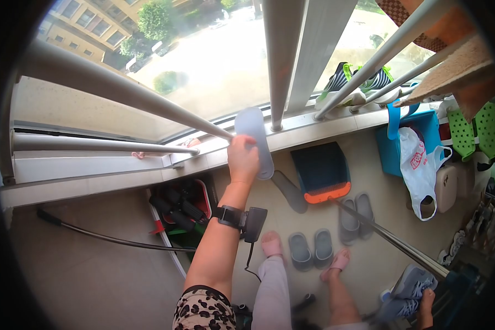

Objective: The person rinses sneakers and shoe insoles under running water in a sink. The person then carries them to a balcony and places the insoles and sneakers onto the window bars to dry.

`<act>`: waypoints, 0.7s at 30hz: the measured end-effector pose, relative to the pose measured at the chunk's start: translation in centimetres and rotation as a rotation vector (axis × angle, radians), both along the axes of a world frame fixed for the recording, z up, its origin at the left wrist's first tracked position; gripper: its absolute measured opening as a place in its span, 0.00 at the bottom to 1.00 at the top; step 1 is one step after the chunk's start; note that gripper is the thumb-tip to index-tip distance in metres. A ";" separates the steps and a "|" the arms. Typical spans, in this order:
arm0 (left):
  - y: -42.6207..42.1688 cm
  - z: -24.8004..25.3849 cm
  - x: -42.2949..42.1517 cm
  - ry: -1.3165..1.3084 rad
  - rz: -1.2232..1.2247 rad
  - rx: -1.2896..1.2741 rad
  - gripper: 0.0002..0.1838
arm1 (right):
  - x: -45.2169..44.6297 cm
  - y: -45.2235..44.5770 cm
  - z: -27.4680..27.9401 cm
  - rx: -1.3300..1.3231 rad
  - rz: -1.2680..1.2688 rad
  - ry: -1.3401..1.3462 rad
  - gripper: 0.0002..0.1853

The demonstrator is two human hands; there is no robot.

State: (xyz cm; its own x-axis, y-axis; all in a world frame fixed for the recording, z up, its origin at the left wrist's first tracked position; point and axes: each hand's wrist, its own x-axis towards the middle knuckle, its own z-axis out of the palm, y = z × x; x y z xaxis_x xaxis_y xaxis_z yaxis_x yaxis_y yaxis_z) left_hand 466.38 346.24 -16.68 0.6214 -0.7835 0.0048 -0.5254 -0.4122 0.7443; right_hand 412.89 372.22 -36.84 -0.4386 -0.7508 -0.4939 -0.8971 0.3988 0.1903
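My left hand grips a pale grey, sole-shaped piece upright at the window ledge, just beside a white rail. A darker grey sole-shaped piece lies on the floor below it. At the lower right, my right hand is partly visible with its fingers closed against a pair of grey-blue sneakers; part of its grip is hidden.
White rails cross before the window. A dustpan with a long handle, grey slippers, a teal bin, a white plastic bag and green slippers are around. A box of dark items stands left.
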 end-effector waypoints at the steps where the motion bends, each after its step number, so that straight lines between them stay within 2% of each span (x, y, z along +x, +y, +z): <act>1: 0.5 0.5 -0.3 0.041 0.072 -0.021 0.05 | 0.9 -0.3 -1.1 0.030 0.032 0.026 0.19; 3: 1.6 -0.3 -0.4 0.102 0.210 -0.100 0.10 | 0.9 -0.3 -1.6 0.029 0.031 0.026 0.18; 6: 4.4 -2.1 0.5 0.585 0.406 -0.185 0.11 | 0.9 -0.4 -2.2 0.023 0.035 0.029 0.18; 8: 6.7 -1.8 0.8 0.827 0.512 -0.127 0.12 | 0.7 -0.3 -2.6 0.021 0.038 0.031 0.18; 9: 8.2 -1.9 1.4 0.761 0.477 0.097 0.13 | 0.6 -0.3 -2.9 0.022 0.041 0.036 0.18; 12: 10.9 1.0 0.6 -0.081 0.027 0.900 0.15 | -0.2 0.4 -3.8 0.021 0.059 0.061 0.18; 15: 16.8 -6.9 0.9 -0.415 -0.096 0.748 0.19 | -2.2 1.3 -7.0 0.010 0.176 0.139 0.17; 17: 16.9 -8.6 -0.4 -0.114 -0.021 0.717 0.20 | -4.6 2.7 -11.0 0.015 0.317 0.253 0.17; 18: 16.8 -9.5 -1.2 0.035 0.019 0.697 0.21 | -5.0 2.6 -11.7 0.123 0.276 0.250 0.18; 19: 16.3 -10.2 -2.2 0.026 -0.018 0.658 0.23 | -4.7 2.9 -11.6 0.040 0.280 0.234 0.18; 21: 14.4 -12.8 -4.5 0.279 0.065 0.776 0.23 | -2.9 1.7 -9.0 -0.019 0.083 0.043 0.17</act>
